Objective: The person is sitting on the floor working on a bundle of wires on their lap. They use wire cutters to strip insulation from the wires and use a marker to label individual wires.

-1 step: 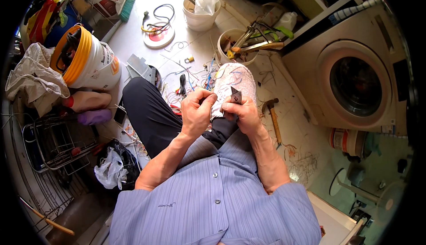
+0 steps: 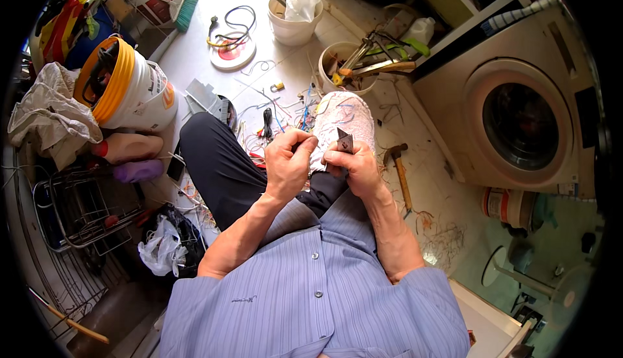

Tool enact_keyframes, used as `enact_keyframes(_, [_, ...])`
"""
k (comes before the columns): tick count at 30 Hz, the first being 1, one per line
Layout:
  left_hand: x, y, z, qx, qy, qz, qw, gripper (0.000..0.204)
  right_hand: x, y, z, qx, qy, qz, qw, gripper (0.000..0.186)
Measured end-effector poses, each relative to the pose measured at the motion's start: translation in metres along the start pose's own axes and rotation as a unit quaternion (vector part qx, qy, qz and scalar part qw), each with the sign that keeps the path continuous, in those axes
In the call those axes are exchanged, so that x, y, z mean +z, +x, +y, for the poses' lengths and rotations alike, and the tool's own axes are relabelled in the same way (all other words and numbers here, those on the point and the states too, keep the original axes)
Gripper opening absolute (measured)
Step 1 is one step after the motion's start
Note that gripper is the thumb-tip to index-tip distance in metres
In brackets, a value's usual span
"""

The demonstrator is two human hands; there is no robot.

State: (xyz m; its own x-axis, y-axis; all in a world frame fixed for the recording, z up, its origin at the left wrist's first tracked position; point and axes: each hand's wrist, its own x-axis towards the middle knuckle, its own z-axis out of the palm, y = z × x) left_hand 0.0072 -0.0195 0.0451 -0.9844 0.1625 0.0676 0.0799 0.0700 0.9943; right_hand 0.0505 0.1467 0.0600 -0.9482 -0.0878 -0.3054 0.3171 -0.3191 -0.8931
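Note:
My right hand is closed round a dark, flat blade with a slanted tip, which points up and away from me over my right knee. To its left, my left hand is pinched shut, thumb against the fingers. Whatever lies in that pinch is too small or hidden to name. A pale, fuzzy cloth covers my right knee just beyond the hands. Loose coloured wires and a bundled black cord lie on the floor between my legs.
On the right lie a hammer and wire scraps, before a washing machine. Ahead stand a tool bucket, a white bucket and a coiled cable. Left are a yellow-rimmed bucket, bottles and a wire rack.

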Motion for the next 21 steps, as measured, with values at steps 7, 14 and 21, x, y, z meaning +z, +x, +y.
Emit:
enact_keyframes(7, [-0.001,0.007,0.007,0.143,0.141,0.054,0.978,0.007,0.022,-0.023,-0.001,-0.124,-0.195,0.059,0.971,0.014])
enact_keyframes(14, [-0.021,0.016,-0.014,-0.175,-0.325,-0.057,0.928,0.018,0.001,-0.012,-0.006,-0.104,-0.126,0.168,0.972,0.015])
enact_keyframes(21, [-0.04,0.015,-0.003,-0.224,-0.477,-0.122,0.841,0.018,0.002,0.01,-0.024,-0.255,-0.304,0.209,0.894,0.021])
